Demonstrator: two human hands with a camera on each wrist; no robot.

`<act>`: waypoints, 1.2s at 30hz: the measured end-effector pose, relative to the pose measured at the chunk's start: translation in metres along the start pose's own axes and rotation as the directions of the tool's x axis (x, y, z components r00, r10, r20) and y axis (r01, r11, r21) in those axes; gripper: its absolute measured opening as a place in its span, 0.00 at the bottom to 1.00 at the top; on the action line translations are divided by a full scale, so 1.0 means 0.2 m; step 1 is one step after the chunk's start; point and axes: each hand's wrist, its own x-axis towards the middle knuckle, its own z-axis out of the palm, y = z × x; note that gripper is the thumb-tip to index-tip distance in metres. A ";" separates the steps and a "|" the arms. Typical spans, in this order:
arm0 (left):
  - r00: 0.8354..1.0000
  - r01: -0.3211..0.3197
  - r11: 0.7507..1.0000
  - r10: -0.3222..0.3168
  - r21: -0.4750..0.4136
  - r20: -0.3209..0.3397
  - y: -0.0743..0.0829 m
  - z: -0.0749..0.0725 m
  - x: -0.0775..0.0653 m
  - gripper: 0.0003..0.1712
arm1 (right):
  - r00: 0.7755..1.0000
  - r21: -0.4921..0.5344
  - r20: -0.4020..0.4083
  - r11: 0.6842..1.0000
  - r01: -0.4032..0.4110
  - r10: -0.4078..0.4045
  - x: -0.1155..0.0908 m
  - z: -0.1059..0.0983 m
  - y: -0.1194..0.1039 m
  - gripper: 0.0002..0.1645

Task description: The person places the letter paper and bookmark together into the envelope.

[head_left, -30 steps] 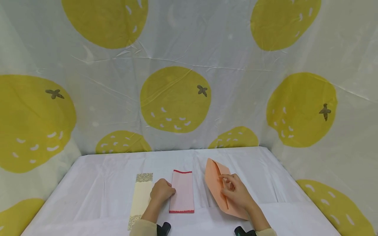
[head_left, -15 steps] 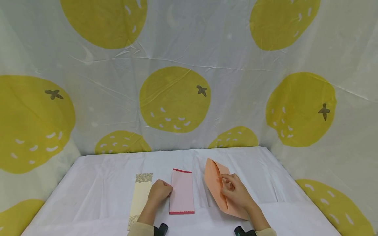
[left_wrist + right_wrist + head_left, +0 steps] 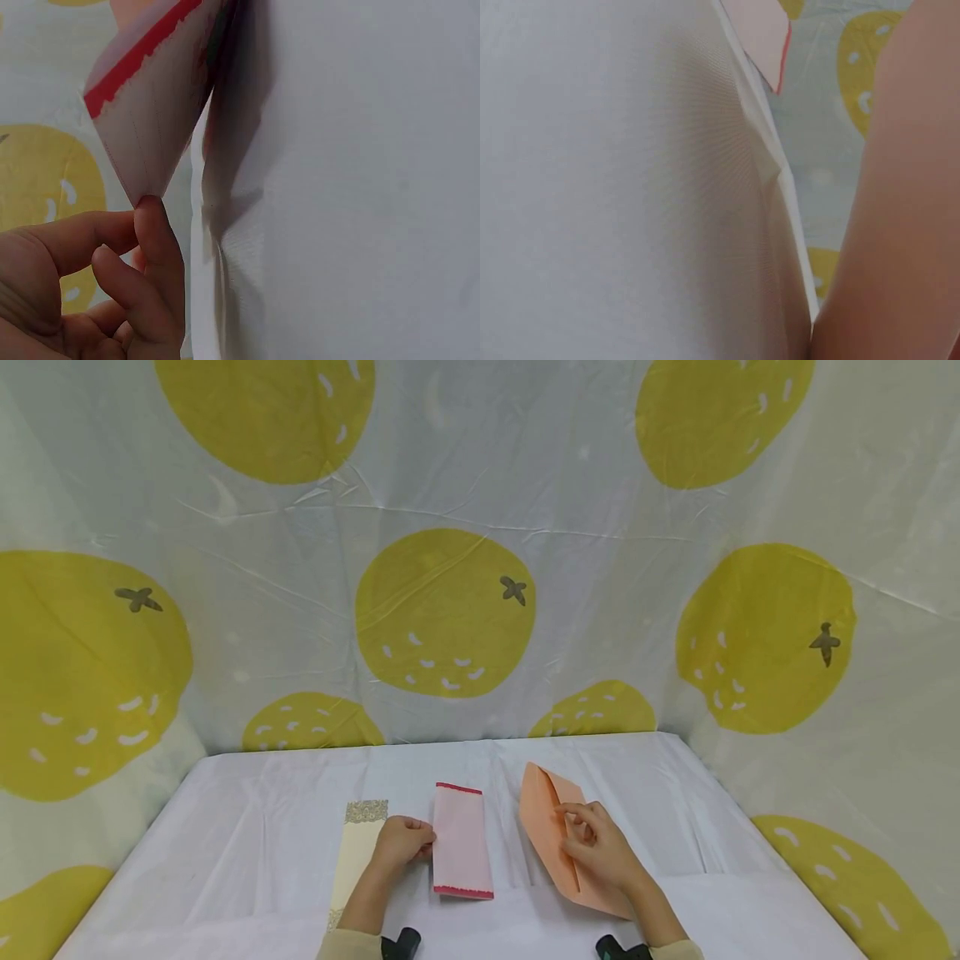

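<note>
Fingers first: the left hand [image 3: 402, 844] has its fingers curled, thumb and fingertips [image 3: 150, 225] pinching the left edge of the pink sheet [image 3: 461, 841], and that edge is lifted off the cloth, plain to see in the left wrist view where the paper [image 3: 150, 112] stands up with its red border high. Over on the other side, the right hand [image 3: 600, 852] rests on the orange envelope [image 3: 542, 822], its fingers bent and drawn together at the flap's crease, thumb and forefinger meeting there; whether they actually nip the paper I cannot tell. The pink sheet sits mid-table between both hands, the envelope just to its right, lying at a slant with its flap open. Left of the left hand lies a cream card [image 3: 358, 852] with patterned ends, flat on the white tablecloth [image 3: 247, 827]. Behind everything hangs a backdrop [image 3: 450, 610] printed with big yellow fruits.
</note>
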 end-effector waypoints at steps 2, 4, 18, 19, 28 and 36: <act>1.000 0.013 1.000 -0.013 -0.017 -0.004 0.01 -0.01 0.00 0.08 | 1.000 -0.009 -0.004 1.000 0.007 -0.007 -0.01 -0.01 -0.05 0.26; 1.000 0.021 0.999 -0.021 -0.042 -0.003 0.01 -0.02 0.00 0.09 | 1.000 -0.007 -0.001 1.000 0.013 -0.013 -0.02 -0.02 -0.11 0.25; 0.996 0.053 0.974 -0.038 -0.220 0.075 0.08 -0.05 -0.02 0.15 | 1.000 0.002 -0.004 1.000 0.018 -0.018 0.00 0.00 -0.02 0.26; 0.996 0.049 0.973 -0.031 -0.227 0.081 0.09 -0.05 -0.02 0.15 | 1.000 0.000 -0.005 1.000 0.019 -0.019 -0.01 0.00 -0.04 0.26; 0.990 0.006 0.950 0.038 -0.314 0.135 0.17 -0.01 -0.06 0.15 | 1.000 -0.001 -0.003 1.000 -0.006 0.006 -0.01 -0.01 -0.03 0.26; 0.981 0.009 0.941 0.057 -0.338 0.187 0.21 0.05 -0.07 0.13 | 1.000 0.050 0.016 0.999 0.002 -0.003 0.00 -0.01 0.02 0.26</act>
